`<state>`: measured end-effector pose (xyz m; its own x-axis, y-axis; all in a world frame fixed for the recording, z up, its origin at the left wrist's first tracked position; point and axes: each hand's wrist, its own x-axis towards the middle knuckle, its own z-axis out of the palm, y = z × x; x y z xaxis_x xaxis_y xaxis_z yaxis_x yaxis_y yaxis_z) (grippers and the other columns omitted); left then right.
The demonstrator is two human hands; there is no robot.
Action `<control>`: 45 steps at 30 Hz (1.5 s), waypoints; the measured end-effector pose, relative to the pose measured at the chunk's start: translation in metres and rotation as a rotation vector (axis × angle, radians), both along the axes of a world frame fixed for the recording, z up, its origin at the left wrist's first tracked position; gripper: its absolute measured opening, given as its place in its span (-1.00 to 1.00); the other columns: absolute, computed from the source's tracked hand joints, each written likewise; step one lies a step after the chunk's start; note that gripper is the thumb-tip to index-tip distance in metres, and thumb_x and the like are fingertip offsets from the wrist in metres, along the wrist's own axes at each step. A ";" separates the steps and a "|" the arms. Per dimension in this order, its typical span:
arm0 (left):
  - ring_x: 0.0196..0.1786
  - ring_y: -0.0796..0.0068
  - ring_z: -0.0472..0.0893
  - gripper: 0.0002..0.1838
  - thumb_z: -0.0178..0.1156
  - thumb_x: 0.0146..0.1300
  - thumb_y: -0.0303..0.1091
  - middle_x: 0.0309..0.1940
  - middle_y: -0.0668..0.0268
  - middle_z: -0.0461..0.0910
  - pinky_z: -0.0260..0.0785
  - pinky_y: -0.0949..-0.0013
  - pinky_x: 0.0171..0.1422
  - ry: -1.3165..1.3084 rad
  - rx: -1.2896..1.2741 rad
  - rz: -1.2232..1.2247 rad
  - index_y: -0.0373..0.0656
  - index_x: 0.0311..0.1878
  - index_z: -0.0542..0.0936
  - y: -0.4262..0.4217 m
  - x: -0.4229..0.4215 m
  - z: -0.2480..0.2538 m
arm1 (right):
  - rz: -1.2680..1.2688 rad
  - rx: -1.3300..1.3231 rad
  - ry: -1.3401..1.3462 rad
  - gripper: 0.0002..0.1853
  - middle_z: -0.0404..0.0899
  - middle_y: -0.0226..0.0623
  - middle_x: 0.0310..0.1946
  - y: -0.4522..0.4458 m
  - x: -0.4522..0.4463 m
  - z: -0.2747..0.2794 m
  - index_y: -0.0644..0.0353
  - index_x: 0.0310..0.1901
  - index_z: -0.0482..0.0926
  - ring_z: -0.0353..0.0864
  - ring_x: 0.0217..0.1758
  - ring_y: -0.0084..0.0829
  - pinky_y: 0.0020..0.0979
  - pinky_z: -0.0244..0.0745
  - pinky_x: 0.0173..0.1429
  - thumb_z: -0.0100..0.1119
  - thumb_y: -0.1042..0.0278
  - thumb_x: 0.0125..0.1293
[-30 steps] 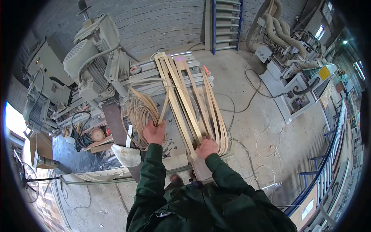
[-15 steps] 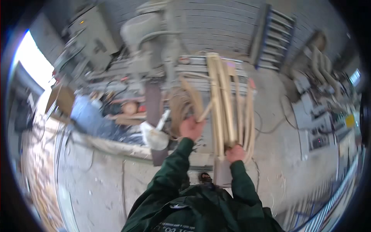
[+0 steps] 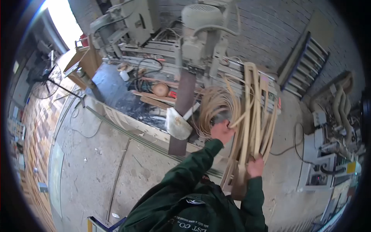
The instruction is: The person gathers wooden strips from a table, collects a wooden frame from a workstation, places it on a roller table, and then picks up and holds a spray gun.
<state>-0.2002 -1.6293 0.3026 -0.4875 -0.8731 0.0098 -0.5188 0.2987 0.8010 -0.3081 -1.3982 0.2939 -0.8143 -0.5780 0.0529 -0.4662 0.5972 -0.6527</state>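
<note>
Pale brick wall [image 3: 262, 42] is fronted by a motor-driven machine [image 3: 201, 23], with a blue-sided ladder [image 3: 307, 67] leaned at the right. Below, a long workbench [image 3: 108, 83] is set on a concrete floor [image 3: 154, 170], its dark top littered with tools and crossed by a brown board [image 3: 186, 91], on which a whitish block [image 3: 178, 124] is rested. The loose end of a strip coil [image 3: 208, 102] is pinched by the left hand [image 3: 223, 132], just below the coil. Beside it, long wooden bars [image 3: 245, 127] are clasped near their closer ends by the right hand [image 3: 255, 167].
</note>
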 end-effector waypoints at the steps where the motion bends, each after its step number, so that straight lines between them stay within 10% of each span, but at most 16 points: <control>1: -0.20 -0.14 0.68 -0.53 0.31 0.09 0.14 -0.33 0.00 0.70 0.53 -0.05 -0.09 0.012 0.039 0.016 -0.11 -0.22 0.64 0.003 0.001 0.005 | 0.020 -0.043 -0.053 -0.64 0.67 0.26 -0.14 0.001 0.008 0.019 0.36 0.04 0.57 0.65 0.01 0.24 -0.01 0.54 0.07 0.15 0.35 0.25; 8: -0.24 -0.16 0.65 -0.47 0.34 0.08 0.23 -0.38 0.04 0.68 0.49 -0.02 -0.15 0.122 -0.025 0.060 -0.13 -0.28 0.62 0.002 0.000 -0.018 | -0.053 -0.159 -0.137 -0.69 0.65 0.20 -0.26 0.050 0.006 0.029 0.42 -0.01 0.53 0.68 -0.15 0.14 -0.12 0.54 -0.08 0.16 0.39 0.30; 11: -0.44 0.23 0.65 -0.50 0.49 0.05 0.08 -0.47 0.10 0.68 0.49 0.18 -0.26 0.409 0.096 0.085 -0.22 -0.30 0.65 -0.002 -0.014 -0.078 | -0.120 -0.208 -0.045 -0.69 0.60 0.18 -0.40 0.076 0.001 0.057 0.42 -0.01 0.50 0.68 -0.28 0.09 -0.14 0.52 -0.20 0.19 0.37 0.32; 12: -0.21 -0.07 0.68 -0.55 0.32 0.11 0.16 -0.34 0.05 0.70 0.49 0.05 -0.19 0.277 0.162 0.057 -0.10 -0.31 0.66 0.002 -0.008 -0.041 | -0.137 -0.069 0.112 -0.68 0.58 0.16 -0.47 0.080 -0.001 0.076 0.41 -0.01 0.49 0.67 -0.35 0.06 -0.15 0.52 -0.25 0.20 0.36 0.32; 19: -0.15 -0.18 0.67 -0.48 0.33 0.04 0.17 -0.30 -0.06 0.69 0.51 -0.03 -0.03 0.007 -0.009 0.077 -0.16 -0.28 0.71 0.002 -0.027 -0.029 | -0.315 -0.202 0.318 -0.70 0.50 0.10 -0.60 0.140 -0.020 0.147 0.41 -0.02 0.50 0.58 -0.53 0.06 -0.15 0.45 -0.39 0.22 0.38 0.31; 25: -0.06 -0.08 0.70 -0.31 0.44 -0.20 0.30 -0.21 0.01 0.74 0.54 0.03 0.06 -0.326 -0.036 -0.121 -0.14 -0.18 0.72 0.009 -0.046 -0.053 | -0.342 -0.557 -0.268 -0.79 0.56 -0.54 -0.42 0.187 -0.006 0.177 0.23 0.04 0.56 0.50 -0.48 -0.71 -0.55 0.43 -0.42 0.14 0.49 0.41; 30: -0.11 0.11 0.74 -0.32 0.52 -0.11 0.19 -0.21 0.01 0.73 0.56 0.12 0.02 -0.361 -0.530 -0.155 -0.15 -0.03 0.69 0.034 -0.044 0.005 | -0.283 -0.692 -0.450 -0.85 0.56 -0.51 -0.43 0.207 0.002 0.175 0.28 -0.03 0.54 0.49 -0.49 -0.69 -0.56 0.41 -0.42 0.17 0.54 0.39; 36: 0.09 0.36 0.65 -0.53 0.00 0.59 -0.13 0.10 0.12 0.64 0.50 0.29 0.20 0.697 0.586 -0.710 -0.32 0.31 0.46 0.095 -0.050 0.170 | -0.019 -0.636 -0.605 -0.58 0.68 -0.46 -0.06 0.203 -0.005 0.163 0.35 0.26 0.52 0.59 -0.11 -0.67 -0.56 0.49 -0.01 0.24 0.45 0.41; 38: 0.12 0.41 0.63 -0.50 0.05 0.57 -0.13 0.15 0.19 0.62 0.47 0.29 0.23 0.843 0.654 -0.722 -0.29 0.38 0.41 0.112 -0.047 0.189 | 0.157 -0.670 -0.713 -0.65 0.66 -0.48 -0.27 0.188 -0.009 0.160 0.30 0.21 0.54 0.55 -0.37 -0.70 -0.59 0.46 -0.31 0.22 0.48 0.43; 45: 0.11 0.55 0.61 -0.48 0.18 0.52 -0.18 0.08 0.35 0.66 0.46 0.31 0.24 1.087 0.714 -0.495 -0.26 0.41 0.43 0.114 0.016 0.186 | 0.545 -0.486 -0.930 -0.59 0.70 -0.40 -0.04 0.147 -0.016 0.146 0.36 0.24 0.54 0.64 -0.08 -0.63 -0.52 0.52 0.02 0.22 0.52 0.36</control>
